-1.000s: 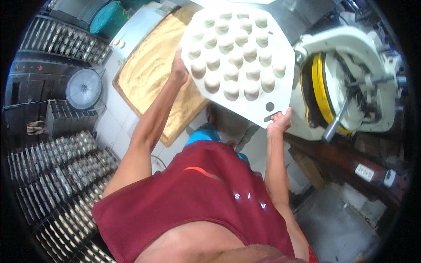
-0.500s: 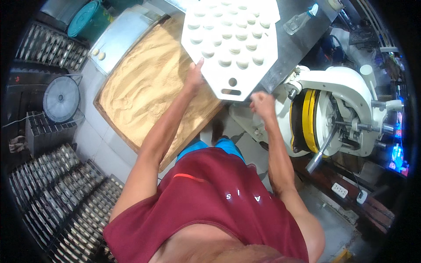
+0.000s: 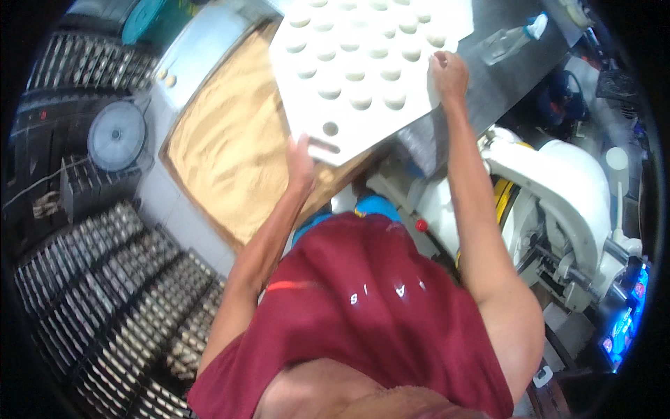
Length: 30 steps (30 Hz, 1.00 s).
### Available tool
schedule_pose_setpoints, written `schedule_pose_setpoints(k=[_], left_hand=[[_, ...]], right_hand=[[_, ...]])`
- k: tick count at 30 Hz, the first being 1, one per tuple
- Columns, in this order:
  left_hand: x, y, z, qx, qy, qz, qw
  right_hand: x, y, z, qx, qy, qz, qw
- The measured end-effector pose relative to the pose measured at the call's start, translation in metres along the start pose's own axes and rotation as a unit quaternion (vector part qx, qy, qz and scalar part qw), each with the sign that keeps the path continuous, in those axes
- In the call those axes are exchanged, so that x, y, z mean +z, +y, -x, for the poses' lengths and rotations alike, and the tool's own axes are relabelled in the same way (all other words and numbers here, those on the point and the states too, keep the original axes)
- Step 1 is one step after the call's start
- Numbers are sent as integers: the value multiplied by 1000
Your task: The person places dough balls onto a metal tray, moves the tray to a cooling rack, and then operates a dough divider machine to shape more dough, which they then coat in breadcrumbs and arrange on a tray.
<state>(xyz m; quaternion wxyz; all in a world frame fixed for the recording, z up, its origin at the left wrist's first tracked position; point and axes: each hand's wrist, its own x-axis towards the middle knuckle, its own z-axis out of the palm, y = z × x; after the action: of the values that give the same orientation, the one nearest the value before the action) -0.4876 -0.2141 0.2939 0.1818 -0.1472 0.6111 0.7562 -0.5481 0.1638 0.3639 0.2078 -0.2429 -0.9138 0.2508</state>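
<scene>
A white board (image 3: 366, 129) with a handle slot, a round hole and rows of pale dough balls (image 3: 359, 98) lies over the far side of a steel table (image 3: 481, 98) and the top of a wooden tray of tan powder (image 3: 216, 140). My left hand (image 3: 301, 160) grips the board's lower-left corner beside the slot. Higher up, my right hand (image 3: 450, 77) has its curled fingers on the board's right edge, near a clear spray bottle (image 3: 502, 47).
A white machine with a yellow band (image 3: 544, 188) stands at my right, with a lit screen (image 3: 624, 314) below it. Racks of small trays (image 3: 98, 293) fill the lower left. A fan (image 3: 115, 133), a metal sheet (image 3: 195, 49) and a green bin (image 3: 146, 21) are at the left.
My right hand has left the slot end of the board and moved up to its right edge. My left hand has moved down to the near corner. The board now reaches further over the table.
</scene>
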Motion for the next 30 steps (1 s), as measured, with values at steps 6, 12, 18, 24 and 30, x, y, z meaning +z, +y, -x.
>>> schedule_pose_setpoints(k=[6, 12, 18, 24, 30], left_hand=[[31, 22, -11, -10, 20, 28, 999], [29, 47, -16, -1, 24, 27, 999], [42, 53, -12, -21, -29, 27, 999], [35, 52, -15, -7, 21, 5, 1000], [55, 63, -25, -20, 10, -11, 1000]], right_hand=[[-88, -66, -83, -88, 212, -234, 945], [-214, -131, -178, -309, 393, -58, 864], [-315, -13, -320, -100, 389, 164, 901], [-241, 40, -240, 52, 397, -324, 857], [-174, 167, -188, 192, 255, -370, 872]])
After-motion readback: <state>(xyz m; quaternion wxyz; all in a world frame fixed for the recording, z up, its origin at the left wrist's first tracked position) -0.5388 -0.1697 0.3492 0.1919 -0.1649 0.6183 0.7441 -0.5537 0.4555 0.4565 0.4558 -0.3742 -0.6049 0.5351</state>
